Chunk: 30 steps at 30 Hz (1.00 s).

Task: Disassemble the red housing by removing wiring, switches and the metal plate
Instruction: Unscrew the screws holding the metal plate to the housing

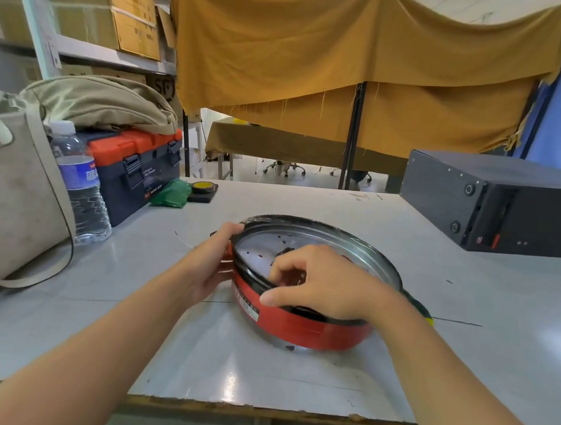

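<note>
Round red housing (299, 327) tilted on grey counter (256, 374), black rim, perforated shiny metal plate (303, 245) inside, left hand (214, 260) gripping its left edge, right hand (320, 281) curled over near rim, fingertips pinching inside.

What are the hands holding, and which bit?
The left hand grips the red housing by its left rim. The right hand reaches inside; its hold cannot be told.

left hand (214, 264) gripping, right hand (320, 281) curled

Housing (299, 327) interior under right hand (327, 282)
</note>
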{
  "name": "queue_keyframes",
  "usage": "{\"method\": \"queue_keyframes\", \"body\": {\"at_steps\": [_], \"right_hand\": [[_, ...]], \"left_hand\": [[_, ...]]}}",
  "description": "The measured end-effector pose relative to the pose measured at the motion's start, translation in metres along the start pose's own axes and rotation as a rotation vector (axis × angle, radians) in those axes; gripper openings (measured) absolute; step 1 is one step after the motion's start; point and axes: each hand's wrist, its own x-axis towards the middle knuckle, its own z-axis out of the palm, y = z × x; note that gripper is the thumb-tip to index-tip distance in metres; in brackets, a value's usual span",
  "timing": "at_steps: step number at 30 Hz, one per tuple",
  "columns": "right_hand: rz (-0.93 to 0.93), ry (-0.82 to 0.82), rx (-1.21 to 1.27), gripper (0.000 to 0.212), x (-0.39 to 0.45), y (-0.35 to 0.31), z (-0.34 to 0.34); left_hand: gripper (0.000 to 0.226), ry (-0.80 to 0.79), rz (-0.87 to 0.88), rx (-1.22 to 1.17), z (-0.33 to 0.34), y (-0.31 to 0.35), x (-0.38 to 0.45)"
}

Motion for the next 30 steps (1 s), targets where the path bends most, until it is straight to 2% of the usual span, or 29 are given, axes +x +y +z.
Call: {"method": "queue_keyframes", "body": {"at_steps": [7, 11, 14, 17, 20, 23, 25, 30], "right_hand": [[0.037, -0.043, -0.056, 0.017, 0.007, 0.011, 0.013], [0.071, -0.009, 0.063, 0.016, 0.006, 0.019, 0.006], [0.074, 0.152, 0.178, 0.010, 0.003, 0.030, -0.008], [0.094, 0.441, 0.255, 0.011, -0.004, 0.050, -0.027], [0.157, 0.707, 0.292, 0.015, -0.012, 0.074, -0.044], [0.256, 0.832, 0.323, 0.023, -0.021, 0.101, -0.053], [0.359, 0.804, 0.328, 0.024, -0.025, 0.119, -0.057], [0.570, 0.594, 0.307, 0.021, -0.026, 0.158, -0.055]], "left_hand": [[0.024, 0.062, -0.042, -0.021, 0.008, -0.013, 0.009], [0.028, 0.025, -0.048, 0.024, 0.008, -0.018, 0.013], [0.024, 0.022, -0.026, 0.133, 0.005, -0.019, 0.017], [0.018, 0.010, 0.006, 0.172, 0.003, -0.015, 0.022], [0.019, 0.020, 0.045, 0.126, 0.003, -0.009, 0.028], [0.028, 0.004, 0.049, 0.039, 0.006, -0.004, 0.032], [0.029, -0.026, 0.036, -0.029, 0.010, -0.003, 0.033], [0.026, -0.052, 0.002, -0.201, 0.018, -0.006, 0.032]]}}
